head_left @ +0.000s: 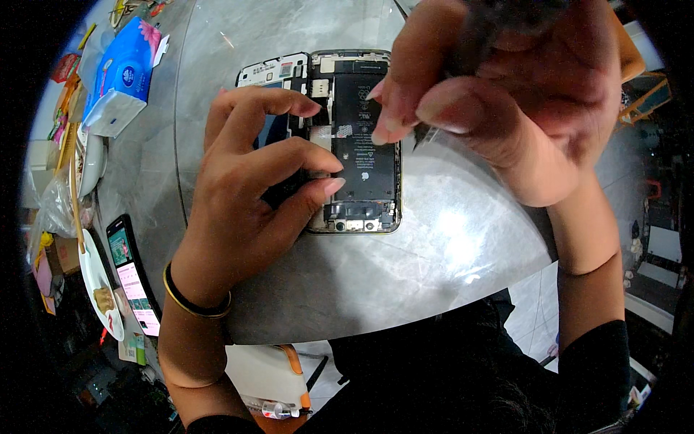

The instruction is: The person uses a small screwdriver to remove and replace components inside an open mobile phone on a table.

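An opened smartphone [365,155] lies on the grey table, its black battery and inner parts bare. Its lifted-off front panel [273,70] lies alongside on the left, largely hidden under my hand. My left hand [264,159] is over both parts. Its thumb and index fingertips come close together at the inner left edge of the phone body; anything between them is too small to make out. Raised close to the camera, my right hand [499,108] is closed in a pinch above the phone's right side. A thin pointed tip shows below its fingers, and a dark blurred shape above.
A second phone [133,275] with a lit screen lies on the left, beside a white plate [99,286]. Farther back stands a blue tissue pack [124,76]. The table's curved front edge [405,322] runs close to my body. A pale chair or bag [264,376] is below it.
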`<state>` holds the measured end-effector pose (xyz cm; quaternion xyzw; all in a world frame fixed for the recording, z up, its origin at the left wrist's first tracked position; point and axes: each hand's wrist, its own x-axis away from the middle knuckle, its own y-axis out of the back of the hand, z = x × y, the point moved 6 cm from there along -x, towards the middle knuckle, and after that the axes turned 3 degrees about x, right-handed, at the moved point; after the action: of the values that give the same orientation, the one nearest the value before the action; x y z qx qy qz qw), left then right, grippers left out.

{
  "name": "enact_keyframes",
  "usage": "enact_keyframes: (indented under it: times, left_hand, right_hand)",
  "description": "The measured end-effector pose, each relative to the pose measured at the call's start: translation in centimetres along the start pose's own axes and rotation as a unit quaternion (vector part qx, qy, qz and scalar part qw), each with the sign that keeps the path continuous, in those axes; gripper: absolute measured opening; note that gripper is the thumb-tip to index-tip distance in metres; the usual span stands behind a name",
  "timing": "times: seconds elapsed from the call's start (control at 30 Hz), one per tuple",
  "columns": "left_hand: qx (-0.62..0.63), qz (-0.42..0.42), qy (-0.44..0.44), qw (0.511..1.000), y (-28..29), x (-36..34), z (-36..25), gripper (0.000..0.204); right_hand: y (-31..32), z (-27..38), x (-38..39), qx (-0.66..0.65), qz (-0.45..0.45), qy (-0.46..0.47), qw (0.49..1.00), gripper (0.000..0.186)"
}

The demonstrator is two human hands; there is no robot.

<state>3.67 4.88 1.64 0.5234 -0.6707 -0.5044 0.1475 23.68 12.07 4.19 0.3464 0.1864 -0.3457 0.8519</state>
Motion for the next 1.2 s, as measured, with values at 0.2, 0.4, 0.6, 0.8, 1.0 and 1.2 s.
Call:
enact_keyframes:
  times: [0.2,0.4,0.6,0.8,1.0,1.2]
  left_hand:
    - [-0.007,-0.004,0.022,1.0,-0.1,0.1,-0.1,0.016]
    - [0.009,0.001,0.024,1.0,0.0,-0.1,0.0,0.013]
    - [0.016,-0.057,-0.085,0.995,0.6,0.1,-0.7,0.014]
    - [-0.003,0.06,0.05,0.997,-0.6,0.8,1.0,0.039]
    - [-0.001,-0.006,-0.007,1.0,0.5,-0.1,-0.3,0.016]
    - [0.01,-0.02,-0.009,1.0,0.2,-0.1,-0.1,0.015]
  right_hand:
    - [1.8,0.0,1.6,-0.038,-0.06,-0.027,0.997,0.044]
    - [2.1,0.2,2.1,-0.06,-0.075,-0.042,0.994,0.044]
    - [2.5,0.3,3.0,-0.084,-0.096,-0.038,0.991,0.043]
    - [4.3,0.0,3.5,-0.103,-0.129,-0.032,0.986,0.042]
    - [5.6,-0.4,3.7,-0.125,-0.154,-0.025,0.98,0.042]
    - [7.6,-0.3,3.5,-0.129,-0.178,-0.02,0.975,0.041]
